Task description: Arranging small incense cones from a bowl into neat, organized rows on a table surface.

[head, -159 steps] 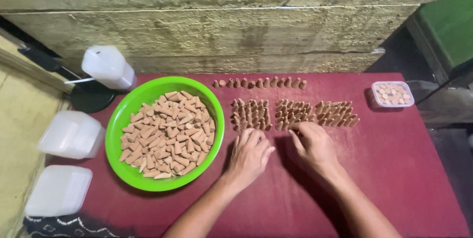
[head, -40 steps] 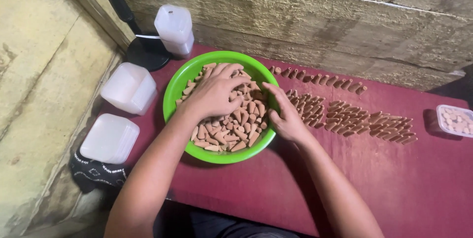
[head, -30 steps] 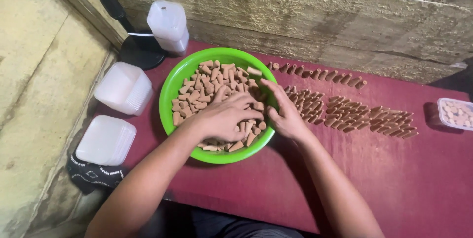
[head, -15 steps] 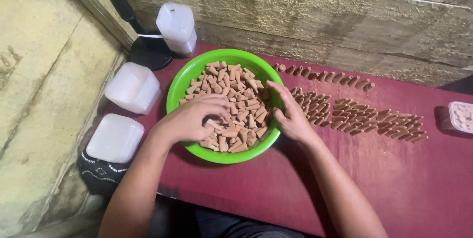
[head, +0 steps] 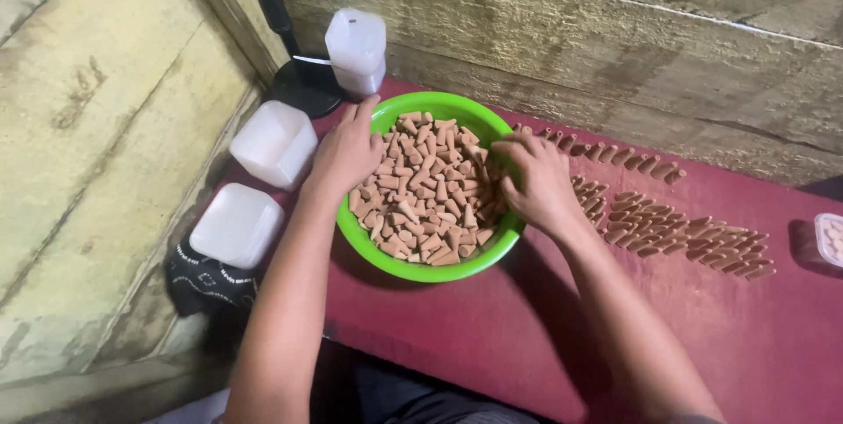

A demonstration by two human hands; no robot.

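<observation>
**Over the green bowl: both hands working the cones, spill risk on the near edge**

Over the green bowl we're holding both hands at once. Our left hand is resting on the bowl's far-left rim, fingers loosely spread w/ the tips dipping toward the pile; we can't tell if anything is pinched under them. Our right hand is curling over the right rim, fingers bent down into the brown cones, prob. closing on a few, tho the grip itself is hidden by the knuckles.

The bowl is sitting on the red tabletop, near its front-left corner, and it's heaped full.

What we're judging as risky:
- Both hands pressing on opposite rims could be tipping or sliding the bowl toward the table edge, w/ cones spilling off
- Our right wrist is hanging just beside the laid-out rows of cones; a careless sweep could be knocking those out of line
- White plastic containers are sitting just beside our left hand, so an elbow nudge could be pushing them off the ledge
- Cones look crumbly; squeezing a handful too hard may be breaking tips
</observation>
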